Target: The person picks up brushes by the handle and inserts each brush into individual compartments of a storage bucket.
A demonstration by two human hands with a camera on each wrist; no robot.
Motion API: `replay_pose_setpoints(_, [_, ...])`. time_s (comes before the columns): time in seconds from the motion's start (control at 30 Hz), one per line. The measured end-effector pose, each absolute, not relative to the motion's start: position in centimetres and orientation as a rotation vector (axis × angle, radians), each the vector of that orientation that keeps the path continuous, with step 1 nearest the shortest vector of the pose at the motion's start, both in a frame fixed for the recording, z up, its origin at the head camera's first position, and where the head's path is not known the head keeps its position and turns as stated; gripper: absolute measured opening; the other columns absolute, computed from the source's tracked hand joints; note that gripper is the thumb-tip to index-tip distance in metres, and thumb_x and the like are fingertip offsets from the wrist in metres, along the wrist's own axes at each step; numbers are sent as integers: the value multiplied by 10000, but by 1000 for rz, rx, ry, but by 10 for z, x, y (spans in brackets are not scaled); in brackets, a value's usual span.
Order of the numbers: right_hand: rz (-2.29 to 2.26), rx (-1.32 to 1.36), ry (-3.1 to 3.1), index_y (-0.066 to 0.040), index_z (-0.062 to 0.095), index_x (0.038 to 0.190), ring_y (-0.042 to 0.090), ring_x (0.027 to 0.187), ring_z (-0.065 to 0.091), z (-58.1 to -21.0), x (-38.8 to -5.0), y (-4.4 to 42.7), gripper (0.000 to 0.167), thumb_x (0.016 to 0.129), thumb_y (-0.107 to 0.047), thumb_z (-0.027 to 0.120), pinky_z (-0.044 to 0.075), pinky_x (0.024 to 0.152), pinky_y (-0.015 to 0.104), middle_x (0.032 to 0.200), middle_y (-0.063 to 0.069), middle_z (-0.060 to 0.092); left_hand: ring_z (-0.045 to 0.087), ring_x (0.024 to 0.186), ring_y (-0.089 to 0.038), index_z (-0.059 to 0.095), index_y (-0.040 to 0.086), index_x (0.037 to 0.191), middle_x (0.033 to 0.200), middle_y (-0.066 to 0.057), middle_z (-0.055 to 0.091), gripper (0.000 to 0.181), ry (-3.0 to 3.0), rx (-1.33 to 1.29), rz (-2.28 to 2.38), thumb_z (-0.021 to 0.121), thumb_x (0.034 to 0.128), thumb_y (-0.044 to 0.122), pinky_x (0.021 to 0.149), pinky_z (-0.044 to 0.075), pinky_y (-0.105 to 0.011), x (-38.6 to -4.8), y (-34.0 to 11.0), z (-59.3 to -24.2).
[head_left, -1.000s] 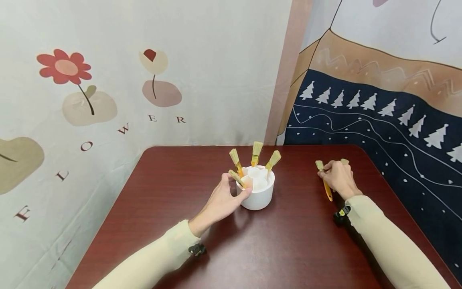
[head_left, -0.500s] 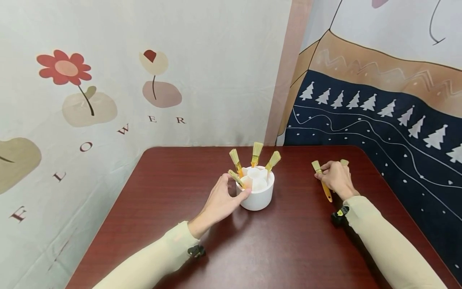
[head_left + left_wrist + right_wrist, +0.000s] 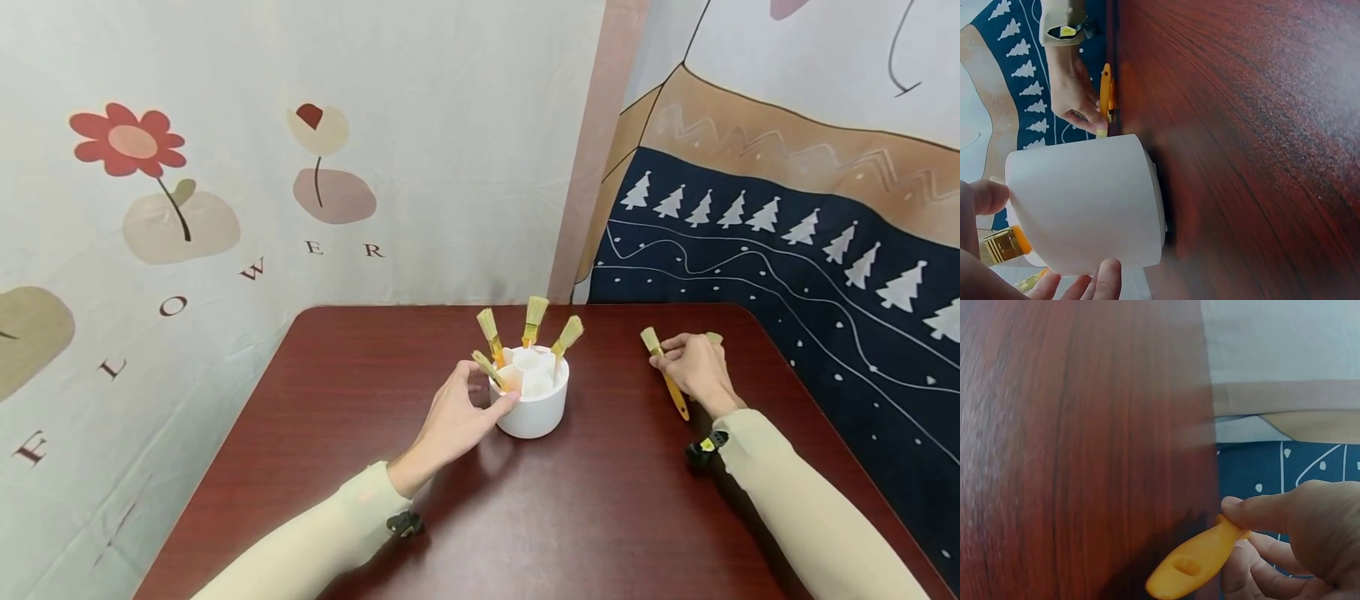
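Note:
A white round organizer pot (image 3: 532, 417) with inner compartments stands on the table in the head view. Several paintbrushes (image 3: 535, 315) stick out of it, bristles up. My left hand (image 3: 456, 421) holds the pot at its left side, thumb near the rim and fingers along the wall, as the left wrist view shows. To the right, my right hand (image 3: 697, 369) pinches a paintbrush (image 3: 677, 398) just below its bristles. Its orange-yellow handle (image 3: 1197, 562) slants down toward the table. The bristles of another paintbrush (image 3: 714, 337) show behind the right hand; the rest of it is mostly hidden.
The dark red wooden table (image 3: 360, 367) reaches back to a pale curtain (image 3: 450, 167) with printed flowers. At the right hangs a navy cloth (image 3: 787, 275) with white trees.
My right hand has shifted slightly left, and the paintbrush in it has tilted, its bristle end swinging left and a little up. My left hand still holds the pot.

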State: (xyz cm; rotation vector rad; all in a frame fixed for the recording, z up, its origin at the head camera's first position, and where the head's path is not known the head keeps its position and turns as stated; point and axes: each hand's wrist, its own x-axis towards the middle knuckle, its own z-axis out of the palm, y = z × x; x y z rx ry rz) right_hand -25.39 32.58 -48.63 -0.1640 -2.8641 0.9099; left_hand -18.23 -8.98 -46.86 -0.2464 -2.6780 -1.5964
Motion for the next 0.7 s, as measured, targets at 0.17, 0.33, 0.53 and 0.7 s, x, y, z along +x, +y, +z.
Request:
replay_pose_setpoints(0.17, [942,-138,-2830,86,797,1273,328,865,828,-481,-250,319,389,1044,-219,876,605,656,275,1115,296,858,812,1291,-380,640,100,1390,1407,-157,785,576,-2680,-250,-1609,912,999,424,1162,632,-591,-182,-92,-469])
replay_pose_setpoints(0.33, [981,-115,-2788,69,805,1261,350,898,842,-473,-244,312,378,1045,-231,885,619,681,267,1128,291,863,808,1311,-385,627,100,1407,1431,-155,781,589,-2690,-259,-1609,901,1006,432,1166,628,-598,-182,-93,-469])
replay_pose_setpoints(0.53, [995,-66,-2731,41,822,1246,362,921,851,-463,-238,302,368,1040,-254,901,592,689,219,1115,264,873,809,1313,-390,631,98,1396,1454,-154,775,589,-2694,-261,-1596,907,1000,436,1163,627,-604,-183,-93,-468])
replay_pose_setpoints(0.7, [998,-38,-2695,14,840,1211,368,940,855,-455,-230,292,344,1035,-272,913,569,695,182,1103,244,880,818,1291,-357,634,97,1382,1456,-139,776,582,-2707,-268,-1554,909,998,437,1143,637,-592,-183,-93,-467])
